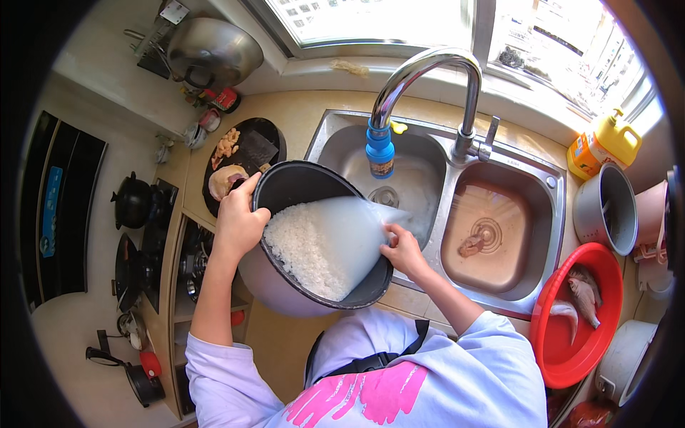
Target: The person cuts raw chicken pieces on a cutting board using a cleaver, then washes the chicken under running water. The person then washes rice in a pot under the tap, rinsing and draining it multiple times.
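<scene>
A large dark-lined cooking pot (291, 184) is tilted toward the left basin of the steel sink (342, 144). White rice grains (305, 251) lie in it under cloudy water (353, 230), which pours over the rim into the basin. My left hand (241, 216) grips the pot's rim on the left, thumb along the edge. On the opposite side, my right hand (401, 249) holds the rim beside the stream with its fingertips. Above the basin hangs the chrome faucet (423, 67) with a blue filter (380, 152) on its spout.
Brownish water and a small lump (471, 246) lie in the right basin (514, 262). A red plastic tub (556, 358) holds several fish. On the left, a round black cutting board (246, 128) bears a cleaver (257, 148), meat pieces (226, 144) and a larger piece of raw meat (227, 181).
</scene>
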`<state>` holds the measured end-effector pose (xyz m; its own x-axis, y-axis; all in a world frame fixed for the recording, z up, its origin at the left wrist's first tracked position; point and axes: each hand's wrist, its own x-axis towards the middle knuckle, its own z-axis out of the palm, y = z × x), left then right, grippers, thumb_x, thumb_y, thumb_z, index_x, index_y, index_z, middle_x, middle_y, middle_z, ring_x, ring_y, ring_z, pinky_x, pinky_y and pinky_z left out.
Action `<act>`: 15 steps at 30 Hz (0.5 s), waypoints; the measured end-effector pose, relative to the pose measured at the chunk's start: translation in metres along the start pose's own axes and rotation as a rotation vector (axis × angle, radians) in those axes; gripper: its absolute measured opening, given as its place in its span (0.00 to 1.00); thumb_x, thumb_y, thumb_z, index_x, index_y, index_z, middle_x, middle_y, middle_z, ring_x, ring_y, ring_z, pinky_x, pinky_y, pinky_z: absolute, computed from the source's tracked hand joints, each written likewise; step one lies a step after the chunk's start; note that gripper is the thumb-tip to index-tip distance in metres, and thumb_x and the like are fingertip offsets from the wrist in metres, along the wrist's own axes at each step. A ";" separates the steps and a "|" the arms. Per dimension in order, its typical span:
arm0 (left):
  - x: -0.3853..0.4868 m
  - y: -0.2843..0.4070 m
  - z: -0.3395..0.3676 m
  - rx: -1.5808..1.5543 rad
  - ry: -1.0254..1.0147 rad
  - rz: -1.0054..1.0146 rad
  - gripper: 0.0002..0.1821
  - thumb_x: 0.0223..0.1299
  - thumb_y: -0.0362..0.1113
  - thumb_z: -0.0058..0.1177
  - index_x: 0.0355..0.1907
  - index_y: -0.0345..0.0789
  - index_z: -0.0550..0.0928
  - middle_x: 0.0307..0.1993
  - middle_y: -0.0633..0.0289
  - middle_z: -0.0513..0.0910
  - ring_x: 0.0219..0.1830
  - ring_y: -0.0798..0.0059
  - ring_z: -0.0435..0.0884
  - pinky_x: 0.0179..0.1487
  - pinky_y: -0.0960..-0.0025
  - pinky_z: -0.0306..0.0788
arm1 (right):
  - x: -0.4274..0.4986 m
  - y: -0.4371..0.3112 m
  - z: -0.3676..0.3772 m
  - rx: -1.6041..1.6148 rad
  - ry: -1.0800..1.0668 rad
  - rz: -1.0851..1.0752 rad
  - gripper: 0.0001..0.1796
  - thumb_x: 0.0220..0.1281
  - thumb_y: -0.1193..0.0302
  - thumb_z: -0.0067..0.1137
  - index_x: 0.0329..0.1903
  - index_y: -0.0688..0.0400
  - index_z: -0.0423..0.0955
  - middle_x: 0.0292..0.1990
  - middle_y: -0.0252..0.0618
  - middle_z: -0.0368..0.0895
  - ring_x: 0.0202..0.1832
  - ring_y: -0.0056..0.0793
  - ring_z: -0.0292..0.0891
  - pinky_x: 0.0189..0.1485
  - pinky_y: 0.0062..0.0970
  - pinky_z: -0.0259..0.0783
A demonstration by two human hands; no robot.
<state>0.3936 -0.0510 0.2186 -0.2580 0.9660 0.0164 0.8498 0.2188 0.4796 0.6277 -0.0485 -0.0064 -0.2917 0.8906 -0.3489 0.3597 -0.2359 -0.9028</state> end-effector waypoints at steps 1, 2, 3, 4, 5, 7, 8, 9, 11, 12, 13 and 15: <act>0.000 0.002 0.000 -0.003 -0.002 -0.001 0.31 0.37 0.27 0.46 0.53 0.23 0.72 0.31 0.43 0.81 0.35 0.61 0.82 0.45 0.69 0.71 | 0.000 0.000 0.000 -0.004 0.002 -0.001 0.26 0.45 0.74 0.58 0.52 0.62 0.71 0.21 0.41 0.72 0.26 0.33 0.72 0.34 0.34 0.69; 0.000 0.005 0.001 -0.006 -0.004 -0.003 0.31 0.37 0.27 0.46 0.53 0.23 0.72 0.31 0.43 0.81 0.34 0.62 0.82 0.44 0.70 0.71 | -0.001 0.000 -0.001 0.000 0.001 0.005 0.26 0.45 0.74 0.58 0.53 0.61 0.71 0.21 0.41 0.72 0.26 0.33 0.72 0.34 0.34 0.69; 0.000 0.007 0.001 -0.009 -0.006 -0.003 0.31 0.37 0.27 0.46 0.53 0.23 0.72 0.30 0.43 0.81 0.34 0.62 0.82 0.44 0.70 0.71 | -0.002 -0.002 -0.002 0.004 0.001 0.010 0.26 0.45 0.73 0.58 0.53 0.61 0.71 0.21 0.41 0.72 0.26 0.33 0.72 0.34 0.33 0.69; 0.001 0.007 0.002 -0.010 -0.004 0.000 0.31 0.37 0.27 0.46 0.53 0.23 0.72 0.29 0.44 0.81 0.33 0.63 0.82 0.44 0.70 0.71 | -0.003 -0.002 -0.002 0.008 0.001 0.015 0.26 0.45 0.73 0.58 0.53 0.61 0.71 0.21 0.40 0.72 0.26 0.33 0.72 0.34 0.33 0.69; 0.002 0.007 0.003 -0.010 -0.003 0.003 0.31 0.37 0.27 0.46 0.53 0.24 0.72 0.29 0.44 0.80 0.32 0.63 0.82 0.43 0.70 0.71 | -0.003 -0.001 -0.002 0.002 0.000 0.017 0.26 0.45 0.73 0.58 0.53 0.60 0.71 0.21 0.40 0.72 0.26 0.33 0.71 0.34 0.33 0.69; 0.003 0.009 0.005 0.003 -0.009 0.004 0.31 0.37 0.27 0.46 0.53 0.24 0.72 0.27 0.45 0.80 0.31 0.64 0.82 0.42 0.70 0.71 | -0.002 0.002 -0.001 -0.008 -0.004 0.022 0.26 0.45 0.74 0.58 0.53 0.60 0.71 0.21 0.40 0.71 0.26 0.32 0.71 0.34 0.32 0.69; 0.004 0.010 0.005 0.015 -0.017 0.003 0.31 0.37 0.27 0.46 0.53 0.24 0.72 0.26 0.45 0.80 0.30 0.64 0.81 0.42 0.70 0.72 | -0.002 0.003 -0.001 -0.004 -0.003 0.024 0.26 0.45 0.74 0.58 0.53 0.60 0.71 0.21 0.40 0.71 0.26 0.32 0.71 0.34 0.32 0.69; 0.005 0.011 0.005 0.028 -0.024 0.001 0.31 0.37 0.27 0.46 0.53 0.24 0.73 0.26 0.46 0.80 0.29 0.64 0.81 0.41 0.69 0.72 | -0.002 0.004 0.000 0.000 -0.003 0.026 0.26 0.45 0.74 0.58 0.53 0.60 0.71 0.21 0.40 0.71 0.25 0.32 0.71 0.34 0.32 0.69; 0.006 0.008 0.009 0.007 -0.019 0.027 0.31 0.37 0.27 0.46 0.53 0.24 0.73 0.24 0.46 0.79 0.27 0.64 0.81 0.40 0.69 0.72 | -0.003 0.007 0.000 0.012 -0.005 0.032 0.26 0.45 0.74 0.58 0.53 0.60 0.71 0.20 0.39 0.71 0.25 0.31 0.70 0.34 0.32 0.69; 0.007 0.007 0.010 -0.004 -0.016 0.040 0.31 0.37 0.27 0.46 0.53 0.24 0.73 0.24 0.46 0.79 0.27 0.64 0.81 0.39 0.69 0.72 | -0.003 0.008 0.000 0.020 -0.006 0.036 0.26 0.45 0.74 0.58 0.53 0.61 0.71 0.20 0.39 0.71 0.25 0.31 0.70 0.33 0.32 0.69; 0.007 0.008 0.010 0.002 -0.015 0.042 0.31 0.37 0.27 0.46 0.53 0.24 0.73 0.23 0.46 0.79 0.26 0.64 0.80 0.39 0.69 0.72 | -0.003 0.009 0.001 0.027 -0.007 0.039 0.26 0.45 0.74 0.58 0.53 0.61 0.71 0.20 0.39 0.71 0.25 0.31 0.70 0.33 0.33 0.69; 0.008 0.010 0.011 0.013 -0.014 0.045 0.32 0.37 0.27 0.46 0.54 0.24 0.72 0.22 0.46 0.78 0.25 0.64 0.80 0.37 0.68 0.72 | -0.003 0.013 0.002 0.037 -0.003 0.036 0.26 0.45 0.74 0.59 0.53 0.61 0.71 0.19 0.39 0.70 0.24 0.31 0.70 0.33 0.33 0.69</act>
<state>0.4051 -0.0400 0.2140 -0.2135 0.9766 0.0254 0.8661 0.1772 0.4674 0.6310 -0.0549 -0.0178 -0.2816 0.8802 -0.3820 0.3373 -0.2819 -0.8982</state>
